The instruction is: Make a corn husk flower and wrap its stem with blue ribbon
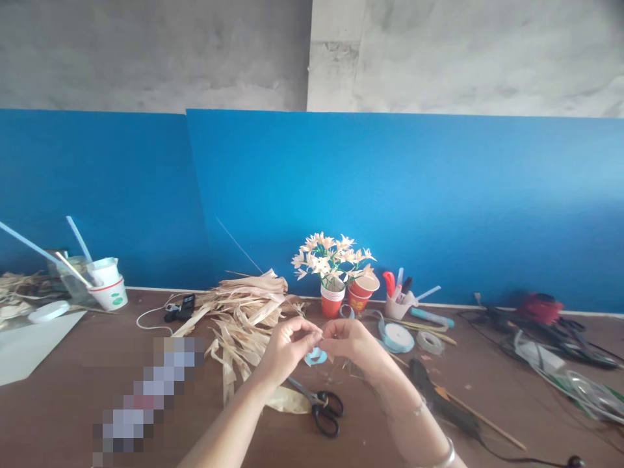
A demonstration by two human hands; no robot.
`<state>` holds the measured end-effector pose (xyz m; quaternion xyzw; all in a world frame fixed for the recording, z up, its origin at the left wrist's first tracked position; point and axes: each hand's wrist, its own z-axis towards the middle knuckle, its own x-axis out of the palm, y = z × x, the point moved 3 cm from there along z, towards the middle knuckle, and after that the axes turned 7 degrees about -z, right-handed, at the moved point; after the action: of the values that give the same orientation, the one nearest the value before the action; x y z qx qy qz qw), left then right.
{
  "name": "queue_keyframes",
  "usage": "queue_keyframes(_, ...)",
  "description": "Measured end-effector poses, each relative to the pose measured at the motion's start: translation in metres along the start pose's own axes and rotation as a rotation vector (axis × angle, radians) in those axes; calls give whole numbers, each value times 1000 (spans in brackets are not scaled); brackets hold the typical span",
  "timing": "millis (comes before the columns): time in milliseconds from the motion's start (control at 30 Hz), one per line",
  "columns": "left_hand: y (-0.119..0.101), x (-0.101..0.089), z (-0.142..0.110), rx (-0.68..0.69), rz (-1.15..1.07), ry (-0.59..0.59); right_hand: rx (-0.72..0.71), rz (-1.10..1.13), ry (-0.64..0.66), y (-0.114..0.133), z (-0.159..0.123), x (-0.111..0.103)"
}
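My left hand and my right hand meet over the middle of the table, thumbs and fingertips pinched close together. Whatever lies between the fingertips is too small to make out. Behind and beneath them shows a light-blue ribbon loop. Dried husk strips are heaped to the left of my left hand. Below the hands, scissors with black handles lie by a pale husk piece. Pale husk-like flowers on green stems stand in stacked paper cups beyond my fingers.
Right of the flowers are a red paper cup, a pen holder, a ribbon roll and a tape roll. A dark strap-like tool and cables lie right. White cups stand far left. A blue partition runs behind.
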<state>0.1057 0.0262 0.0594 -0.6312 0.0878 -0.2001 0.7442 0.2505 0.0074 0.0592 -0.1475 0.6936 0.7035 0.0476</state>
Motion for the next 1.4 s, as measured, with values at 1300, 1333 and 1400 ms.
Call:
queue_keyframes(1300,-7,-3,-2,115,158,119,84,-156,93,8,-8,-4)
queue_keyframes(1333,-6,-2,-2,77,156,110,72,-199,71,8,-9,-4)
queue_keyframes(1400,0,-2,-1,1,155,60,3,-360,-67,11,-9,-3)
